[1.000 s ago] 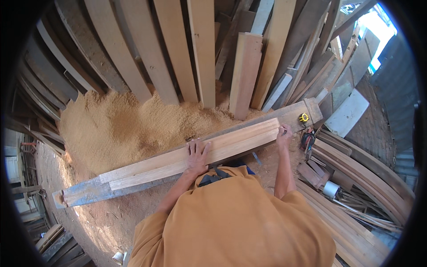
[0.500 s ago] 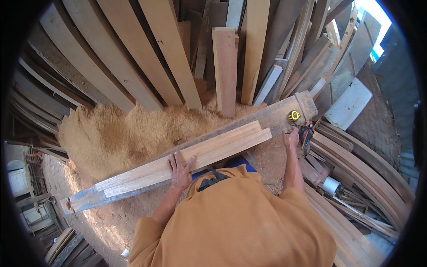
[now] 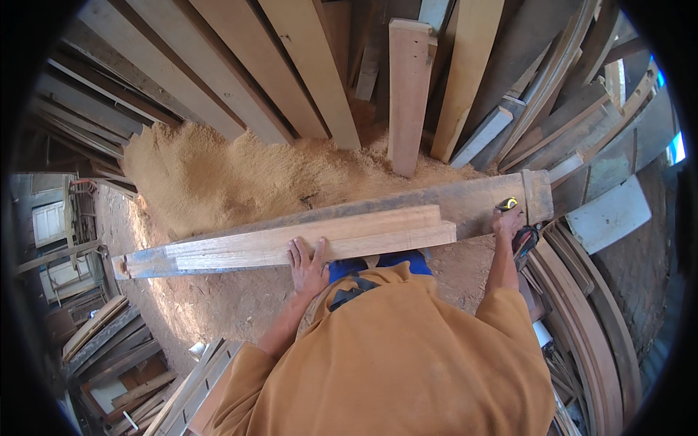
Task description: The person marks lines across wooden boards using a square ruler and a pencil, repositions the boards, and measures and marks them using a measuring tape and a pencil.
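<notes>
Two pale wooden boards lie side by side along a long dark, worn beam in front of me. My left hand rests with its fingers spread on the near edge of the boards, left of the middle. Toward the beam's right end, my right hand is closed at a yellow and black tape measure, partly covering it. Just beside that wrist is a black and red tool, its kind hard to make out.
Sawdust is heaped along the beam's far side. Tall planks lean behind it, with a shorter reddish board among them. Curved timbers are stacked at my right; more wood pieces lie at lower left.
My right hand has moved from beside the tape measure onto it. The left hand stays on the boards, its fingers now nearer their front edge. The whole view has turned somewhat.
</notes>
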A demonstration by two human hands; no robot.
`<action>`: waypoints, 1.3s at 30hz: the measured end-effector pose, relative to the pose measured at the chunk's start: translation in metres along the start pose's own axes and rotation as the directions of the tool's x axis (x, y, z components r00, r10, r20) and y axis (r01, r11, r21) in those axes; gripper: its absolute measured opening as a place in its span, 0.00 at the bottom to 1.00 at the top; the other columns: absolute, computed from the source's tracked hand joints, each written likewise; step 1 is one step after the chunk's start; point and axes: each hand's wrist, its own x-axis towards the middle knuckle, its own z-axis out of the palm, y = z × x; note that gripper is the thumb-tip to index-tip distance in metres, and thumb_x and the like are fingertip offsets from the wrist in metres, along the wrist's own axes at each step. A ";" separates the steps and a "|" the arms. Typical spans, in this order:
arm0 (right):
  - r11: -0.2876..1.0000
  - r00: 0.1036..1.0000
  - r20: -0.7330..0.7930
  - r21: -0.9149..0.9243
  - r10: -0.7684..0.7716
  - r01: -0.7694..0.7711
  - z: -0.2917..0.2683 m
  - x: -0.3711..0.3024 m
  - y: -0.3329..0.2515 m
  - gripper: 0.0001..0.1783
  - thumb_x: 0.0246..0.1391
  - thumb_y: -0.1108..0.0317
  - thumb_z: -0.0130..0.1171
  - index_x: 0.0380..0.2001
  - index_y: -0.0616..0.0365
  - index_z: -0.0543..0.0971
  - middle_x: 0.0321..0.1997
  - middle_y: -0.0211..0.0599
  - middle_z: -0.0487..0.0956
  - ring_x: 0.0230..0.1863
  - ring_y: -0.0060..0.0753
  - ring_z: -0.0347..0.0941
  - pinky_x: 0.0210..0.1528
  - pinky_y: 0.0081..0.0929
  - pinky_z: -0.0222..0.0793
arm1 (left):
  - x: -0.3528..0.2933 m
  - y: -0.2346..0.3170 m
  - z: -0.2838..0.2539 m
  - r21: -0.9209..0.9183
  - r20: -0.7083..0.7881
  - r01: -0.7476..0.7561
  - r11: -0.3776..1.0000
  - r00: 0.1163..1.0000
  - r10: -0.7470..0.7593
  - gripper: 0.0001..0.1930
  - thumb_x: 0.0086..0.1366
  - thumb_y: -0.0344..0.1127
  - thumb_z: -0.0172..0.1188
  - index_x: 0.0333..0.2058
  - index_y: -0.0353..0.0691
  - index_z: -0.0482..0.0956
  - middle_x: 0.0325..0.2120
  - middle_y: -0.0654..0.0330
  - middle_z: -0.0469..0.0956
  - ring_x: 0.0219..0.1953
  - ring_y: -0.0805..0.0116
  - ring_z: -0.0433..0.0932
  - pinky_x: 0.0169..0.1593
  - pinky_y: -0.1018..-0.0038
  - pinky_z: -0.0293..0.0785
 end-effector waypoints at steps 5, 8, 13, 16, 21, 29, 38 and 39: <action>0.993 0.999 -0.034 -0.116 -0.029 0.025 0.002 0.029 -0.007 0.37 0.51 0.50 0.73 0.60 0.56 0.73 0.62 0.55 0.77 0.61 0.59 0.77 0.62 0.52 0.75 | -0.005 -0.005 0.002 0.081 0.017 0.020 0.996 1.000 -0.022 0.45 0.59 0.45 0.68 0.76 0.57 0.61 0.72 0.18 0.43 0.74 0.13 0.40 0.73 0.28 0.42; 0.981 0.989 -0.084 -0.164 -0.121 0.106 0.014 0.042 0.001 0.35 0.51 0.50 0.73 0.58 0.56 0.76 0.58 0.57 0.80 0.60 0.61 0.78 0.61 0.51 0.76 | -0.004 -0.003 0.004 0.076 0.015 0.020 0.997 1.000 -0.021 0.48 0.58 0.43 0.69 0.77 0.55 0.59 0.72 0.18 0.42 0.75 0.13 0.39 0.74 0.30 0.42; 0.993 0.993 0.018 0.011 -0.115 0.115 0.038 0.073 0.026 0.34 0.48 0.50 0.76 0.54 0.57 0.77 0.50 0.52 0.83 0.55 0.60 0.80 0.59 0.50 0.76 | 0.000 0.002 0.001 0.068 0.053 0.035 0.997 0.998 -0.039 0.47 0.58 0.45 0.68 0.77 0.57 0.59 0.72 0.18 0.44 0.75 0.13 0.40 0.74 0.30 0.42; 0.813 0.997 0.075 0.581 -0.021 -0.027 0.048 0.073 0.040 0.31 0.52 0.53 0.76 0.53 0.57 0.78 0.48 0.44 0.83 0.51 0.46 0.82 0.52 0.45 0.77 | 0.008 0.006 -0.004 0.042 0.092 0.013 0.999 0.996 -0.017 0.46 0.60 0.46 0.68 0.76 0.59 0.59 0.71 0.17 0.44 0.74 0.13 0.41 0.75 0.31 0.43; -0.023 0.887 0.311 0.941 -0.341 -0.338 0.006 0.009 -0.015 0.25 0.63 0.60 0.69 0.59 0.57 0.76 0.53 0.37 0.82 0.51 0.35 0.79 0.52 0.39 0.75 | 0.009 -0.003 -0.018 0.044 0.100 -0.029 0.999 0.995 0.024 0.44 0.60 0.48 0.67 0.75 0.59 0.63 0.68 0.17 0.54 0.72 0.15 0.52 0.75 0.36 0.48; -0.083 0.538 0.291 0.821 -0.791 -0.565 -0.088 -0.234 -0.169 0.21 0.70 0.51 0.59 0.59 0.51 0.77 0.58 0.38 0.81 0.50 0.39 0.80 0.46 0.40 0.81 | 0.018 -0.069 -0.024 -0.290 0.026 -0.203 0.935 0.975 0.219 0.32 0.64 0.49 0.67 0.65 0.47 0.77 0.59 0.33 0.76 0.63 0.42 0.75 0.69 0.50 0.67; 0.477 0.371 0.327 0.751 -0.869 0.457 0.036 -0.521 -0.247 0.26 0.59 0.51 0.70 0.50 0.59 0.76 0.44 0.40 0.78 0.45 0.33 0.74 0.50 0.35 0.73 | -0.010 -0.178 -0.072 -0.847 0.530 0.487 0.213 0.806 0.264 0.23 0.75 0.44 0.62 0.62 0.38 0.77 0.49 0.54 0.85 0.45 0.68 0.85 0.51 0.71 0.83; 0.569 0.387 0.426 0.704 -0.818 0.426 0.019 -0.559 -0.264 0.28 0.60 0.50 0.69 0.51 0.61 0.75 0.45 0.46 0.80 0.47 0.37 0.76 0.53 0.36 0.74 | -0.014 -0.193 -0.093 -0.735 0.676 0.655 0.176 0.689 0.259 0.23 0.76 0.44 0.62 0.62 0.37 0.76 0.50 0.57 0.84 0.48 0.67 0.84 0.51 0.69 0.83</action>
